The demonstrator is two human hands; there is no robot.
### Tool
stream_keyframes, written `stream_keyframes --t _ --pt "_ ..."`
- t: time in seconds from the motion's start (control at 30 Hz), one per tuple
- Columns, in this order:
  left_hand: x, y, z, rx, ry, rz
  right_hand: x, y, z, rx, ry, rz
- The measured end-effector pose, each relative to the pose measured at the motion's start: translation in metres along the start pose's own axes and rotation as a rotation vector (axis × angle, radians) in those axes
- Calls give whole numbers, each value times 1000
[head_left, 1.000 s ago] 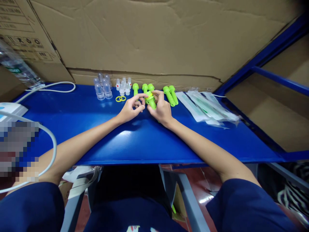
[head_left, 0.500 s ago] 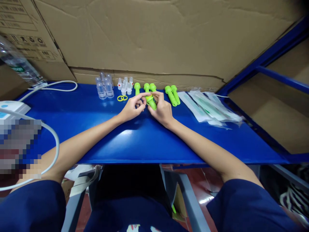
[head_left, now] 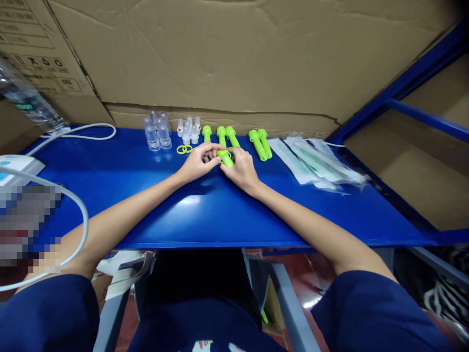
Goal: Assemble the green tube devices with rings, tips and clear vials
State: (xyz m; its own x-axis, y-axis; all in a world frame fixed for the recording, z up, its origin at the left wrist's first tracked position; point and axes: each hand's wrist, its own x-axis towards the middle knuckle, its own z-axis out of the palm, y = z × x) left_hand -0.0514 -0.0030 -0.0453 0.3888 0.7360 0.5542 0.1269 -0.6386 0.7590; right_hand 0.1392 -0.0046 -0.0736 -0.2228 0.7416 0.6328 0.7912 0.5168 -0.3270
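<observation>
My right hand [head_left: 242,168] is closed around a lime-green, flashlight-shaped plastic tube [head_left: 226,159], held above the blue table. Its wide end tilts toward my left hand [head_left: 200,161], and a bit of yellow, looking like a ring, shows at that end. The left thumb and curled fingers press against this wide end. Just beyond the hands stand similar green tubes [head_left: 221,133]. Two thin yellow rings [head_left: 181,149] lie overlapping left of them. Behind the rings are several small clear caps with white bases [head_left: 186,134], and farther left several larger clear domed tubes [head_left: 152,138].
Two more green tubes [head_left: 258,146] lie leaning to the right, beside flat plastic-wrapped packets [head_left: 311,161]. A white cable [head_left: 86,215] loops over my left forearm from a white device [head_left: 22,166]. Cardboard [head_left: 234,58] walls the back, and a blue metal frame [head_left: 421,115] stands at right.
Both hands have shifted slightly, bringing the green tube a little left and toward me. Its wide end now tilts more toward my left thumb, which touches it.
</observation>
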Motion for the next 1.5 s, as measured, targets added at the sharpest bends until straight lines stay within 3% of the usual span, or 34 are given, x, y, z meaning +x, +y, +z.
stream_keyframes --t 0.2,0.33,0.9,1.5 --pt "3 2 -1 139 68 65 -2 -5 -7 -88 -46 77" --pt "2 5 -2 198 88 101 -2 3 -5 -56 16 31" --pt "-1 -2 -2 -101 43 -58 -2 7 -3 178 41 -161" --pt "-4 -7 -1 -178 27 -111 -6 13 3 161 9 -123"
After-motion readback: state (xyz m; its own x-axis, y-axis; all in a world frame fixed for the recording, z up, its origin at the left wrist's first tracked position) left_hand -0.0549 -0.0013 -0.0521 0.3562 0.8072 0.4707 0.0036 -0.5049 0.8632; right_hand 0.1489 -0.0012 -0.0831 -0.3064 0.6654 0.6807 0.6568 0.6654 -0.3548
